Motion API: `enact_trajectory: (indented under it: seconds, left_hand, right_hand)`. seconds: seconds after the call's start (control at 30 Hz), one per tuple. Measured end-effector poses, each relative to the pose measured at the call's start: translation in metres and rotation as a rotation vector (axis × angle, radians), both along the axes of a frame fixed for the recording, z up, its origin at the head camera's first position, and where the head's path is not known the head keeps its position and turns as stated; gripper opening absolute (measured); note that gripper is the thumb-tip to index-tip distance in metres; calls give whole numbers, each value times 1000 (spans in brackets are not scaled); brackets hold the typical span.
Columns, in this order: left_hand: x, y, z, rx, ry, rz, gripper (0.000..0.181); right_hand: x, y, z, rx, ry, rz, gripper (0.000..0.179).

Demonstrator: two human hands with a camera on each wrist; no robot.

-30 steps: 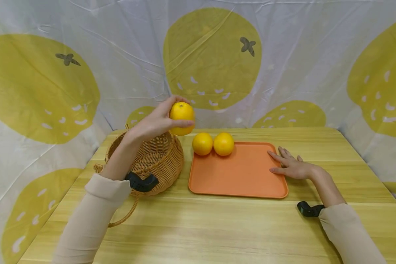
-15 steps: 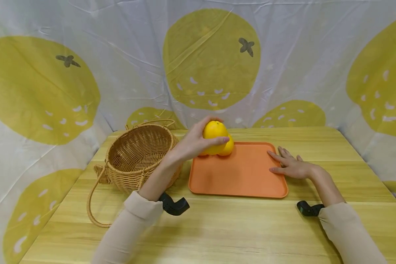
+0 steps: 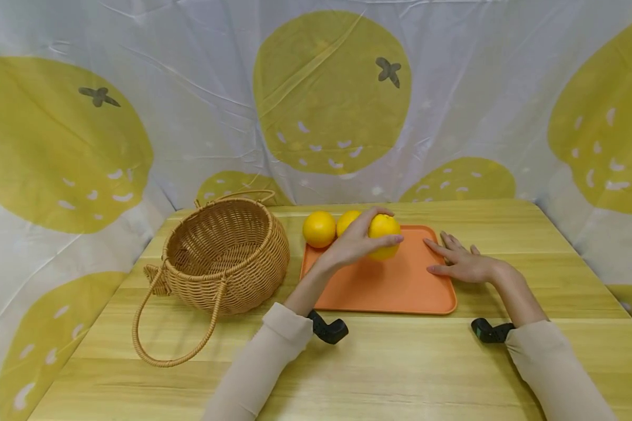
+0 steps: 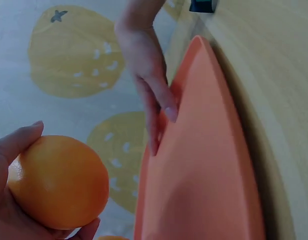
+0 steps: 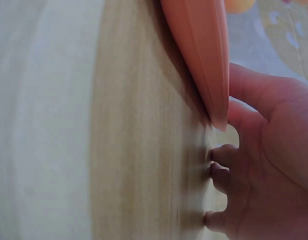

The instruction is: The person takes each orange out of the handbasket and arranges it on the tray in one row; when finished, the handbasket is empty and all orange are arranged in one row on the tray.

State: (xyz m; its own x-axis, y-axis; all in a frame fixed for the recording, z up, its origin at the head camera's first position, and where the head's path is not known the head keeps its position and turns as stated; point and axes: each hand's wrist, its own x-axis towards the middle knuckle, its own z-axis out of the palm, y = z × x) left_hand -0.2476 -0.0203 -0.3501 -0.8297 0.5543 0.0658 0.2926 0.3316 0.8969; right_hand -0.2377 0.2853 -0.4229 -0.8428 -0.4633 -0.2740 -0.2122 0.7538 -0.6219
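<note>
My left hand (image 3: 351, 242) grips an orange (image 3: 384, 225) over the back part of the coral-coloured tray (image 3: 400, 289). In the left wrist view the thumb and fingers curve round that same orange (image 4: 64, 182), and the tray lies off to its right. Two more oranges sit at the tray's back left corner: one (image 3: 319, 229) in full sight, the other (image 3: 347, 221) partly behind my left hand. My right hand (image 3: 469, 266) rests at the tray's right rim with straight, spread fingers. Some of its fingertips (image 5: 214, 155) touch the wooden table in the right wrist view.
To the left of the tray stands a wicker basket (image 3: 263, 275) with nothing visible inside; one looped handle (image 3: 179, 359) hangs down in front onto the table (image 3: 400, 368). A fruit-printed cloth (image 3: 210, 88) rises behind the table and at both sides.
My left hand has carried the orange from beside the basket rightward and down, past the two other oranges, to over the tray. The right hand keeps its place at the rim.
</note>
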Motion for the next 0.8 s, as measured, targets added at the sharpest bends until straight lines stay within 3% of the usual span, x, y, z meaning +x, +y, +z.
enact_trajectory:
  seconds: [0.17, 0.37, 0.67, 0.8]
  left_hand:
    - [-4, 29, -21, -61, 40, 58, 64]
    - [-9, 52, -36, -136, 69, 115, 62]
    - [-17, 56, -42, -184, 70, 193, 65]
    - [-19, 57, -43, -214, 73, 195, 71]
  right_hand:
    - [0, -1, 2, 3, -3, 3, 89]
    - [7, -10, 16, 33, -18, -10, 87]
    - [4, -8, 7, 22, 2, -8, 88]
    - [4, -6, 8, 18, 4, -14, 89]
